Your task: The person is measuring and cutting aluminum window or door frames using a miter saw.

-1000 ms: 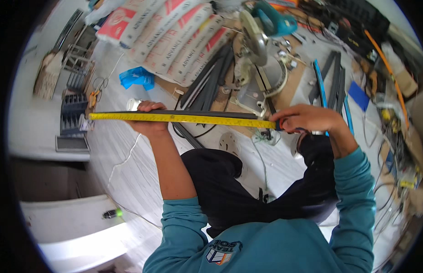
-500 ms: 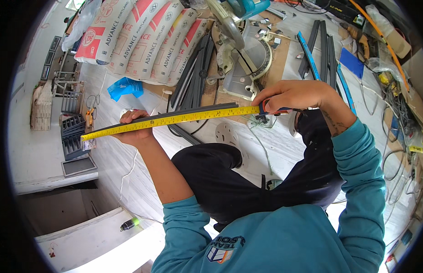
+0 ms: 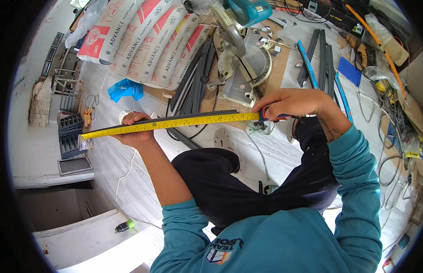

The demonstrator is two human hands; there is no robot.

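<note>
A yellow tape measure blade (image 3: pixel 188 122) is pulled out across my front, alongside a dark grey strip (image 3: pixel 220 113) just behind it. My left hand (image 3: pixel 137 130) grips the strip and the blade toward their left part, fingers over the top. The blade's hooked end lies past that hand, on the left. My right hand (image 3: pixel 291 105) is closed around the tape measure's red and dark case (image 3: pixel 276 115), thumb side toward the blade. The strip's right end stops short of the case. Part of the strip is hidden behind the blade and my left hand.
A miter saw (image 3: pixel 245 59) stands ahead, with small offcuts beside it. Dark strips (image 3: pixel 193 82) lie by the stacked bags (image 3: pixel 147 41); more strips (image 3: pixel 327 63) lie at right. A blue plastic bag (image 3: pixel 125 90), grey trays (image 3: pixel 74 136) and tangled cables (image 3: pixel 393 123) are on the floor.
Both hands hold the tape and strip much as before. The right end has dropped slightly, with my right hand a little lower. The surroundings have shifted slightly in view.
</note>
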